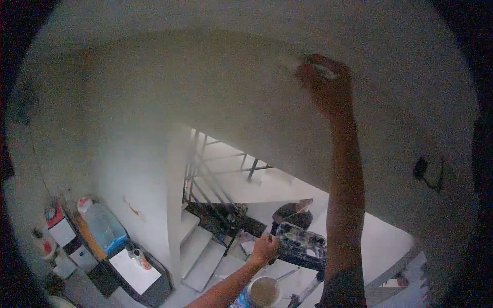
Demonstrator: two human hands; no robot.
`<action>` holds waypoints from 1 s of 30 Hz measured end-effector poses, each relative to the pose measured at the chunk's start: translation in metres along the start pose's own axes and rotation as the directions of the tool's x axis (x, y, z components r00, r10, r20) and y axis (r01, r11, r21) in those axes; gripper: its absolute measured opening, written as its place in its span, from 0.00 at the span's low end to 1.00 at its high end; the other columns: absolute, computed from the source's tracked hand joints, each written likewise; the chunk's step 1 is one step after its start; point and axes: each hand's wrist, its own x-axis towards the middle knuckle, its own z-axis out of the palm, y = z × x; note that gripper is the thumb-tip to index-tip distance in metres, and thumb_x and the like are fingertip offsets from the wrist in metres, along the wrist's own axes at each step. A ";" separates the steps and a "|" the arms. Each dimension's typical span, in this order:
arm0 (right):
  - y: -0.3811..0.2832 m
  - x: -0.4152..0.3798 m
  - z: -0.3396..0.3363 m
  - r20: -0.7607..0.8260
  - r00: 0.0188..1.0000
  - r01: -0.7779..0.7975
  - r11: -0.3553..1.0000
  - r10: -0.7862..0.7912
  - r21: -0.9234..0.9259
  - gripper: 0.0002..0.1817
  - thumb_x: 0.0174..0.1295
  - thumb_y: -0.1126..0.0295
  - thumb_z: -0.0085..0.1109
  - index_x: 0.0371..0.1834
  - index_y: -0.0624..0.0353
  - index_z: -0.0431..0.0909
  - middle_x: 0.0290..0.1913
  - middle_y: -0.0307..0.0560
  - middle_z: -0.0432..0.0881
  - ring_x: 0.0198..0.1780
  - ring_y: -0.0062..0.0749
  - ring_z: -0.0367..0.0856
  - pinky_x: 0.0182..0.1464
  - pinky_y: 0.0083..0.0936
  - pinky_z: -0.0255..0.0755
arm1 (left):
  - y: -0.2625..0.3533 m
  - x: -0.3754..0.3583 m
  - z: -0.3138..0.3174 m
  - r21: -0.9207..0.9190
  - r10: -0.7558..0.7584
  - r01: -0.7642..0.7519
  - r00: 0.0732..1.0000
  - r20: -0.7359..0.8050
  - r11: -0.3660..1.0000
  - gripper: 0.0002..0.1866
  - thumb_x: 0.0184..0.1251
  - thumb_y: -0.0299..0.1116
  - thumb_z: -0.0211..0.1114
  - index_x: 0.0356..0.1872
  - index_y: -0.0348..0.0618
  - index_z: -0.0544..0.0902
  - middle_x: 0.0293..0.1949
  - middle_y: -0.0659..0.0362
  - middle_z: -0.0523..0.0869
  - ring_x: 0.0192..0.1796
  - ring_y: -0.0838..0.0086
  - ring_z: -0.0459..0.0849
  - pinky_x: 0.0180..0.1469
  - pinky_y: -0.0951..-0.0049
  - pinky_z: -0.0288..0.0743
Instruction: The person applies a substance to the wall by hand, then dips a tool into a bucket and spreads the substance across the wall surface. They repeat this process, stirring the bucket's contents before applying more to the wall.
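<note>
My right hand (326, 82) is raised high against the wall (231, 77), fingers curled around a small pale item that is too blurred to name. Lower down, my left hand (265, 249) has its fingers closed at the dark handle of a black paint-spattered tray (300, 244). Pale smears and several compartments or lumps show on the tray. Below my left hand stands an open round container (264, 292) with a beige-brown content.
Stairs (197, 251) with a metal railing (210, 179) lie below the wall's slanted edge. At lower left are a clear bin (102, 226) with a blue base and a white sheet (134, 272) bearing small items. A black cable (436, 179) hangs at right.
</note>
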 end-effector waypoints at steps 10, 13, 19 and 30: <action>0.033 0.040 0.033 0.180 0.983 0.053 0.998 -0.045 -0.035 0.10 0.60 0.65 0.63 0.35 0.60 0.84 0.29 0.44 0.86 0.31 0.22 0.82 0.36 0.25 0.77 | 0.000 -0.003 0.002 0.111 0.196 -0.191 0.980 -0.027 0.975 0.15 0.63 0.40 0.59 0.35 0.35 0.78 0.27 0.39 0.83 0.34 0.43 0.83 0.38 0.49 0.75; 0.015 0.035 0.018 0.032 0.999 -0.008 0.997 0.005 0.076 0.11 0.60 0.63 0.62 0.34 0.60 0.84 0.28 0.43 0.85 0.29 0.22 0.81 0.35 0.26 0.77 | 0.012 -0.004 -0.004 0.124 0.200 -0.192 0.978 -0.053 0.973 0.14 0.63 0.39 0.59 0.34 0.35 0.78 0.27 0.40 0.83 0.33 0.43 0.82 0.37 0.49 0.75; 0.030 0.057 0.031 0.059 0.992 0.111 0.994 -0.110 -0.020 0.13 0.62 0.61 0.59 0.35 0.61 0.85 0.28 0.44 0.86 0.29 0.23 0.82 0.34 0.26 0.77 | 0.021 0.000 -0.008 0.087 0.124 -0.117 0.990 -0.071 0.989 0.14 0.65 0.38 0.56 0.31 0.34 0.77 0.26 0.40 0.83 0.31 0.44 0.82 0.36 0.49 0.75; 0.024 -0.008 -0.003 -0.013 0.883 0.438 0.832 -0.470 -0.339 0.09 0.61 0.66 0.61 0.38 0.59 0.84 0.31 0.45 0.86 0.31 0.26 0.83 0.36 0.27 0.78 | -0.016 -0.002 0.019 0.040 0.134 -0.133 0.990 -0.035 0.990 0.15 0.64 0.39 0.57 0.30 0.33 0.77 0.26 0.42 0.83 0.32 0.46 0.84 0.37 0.50 0.76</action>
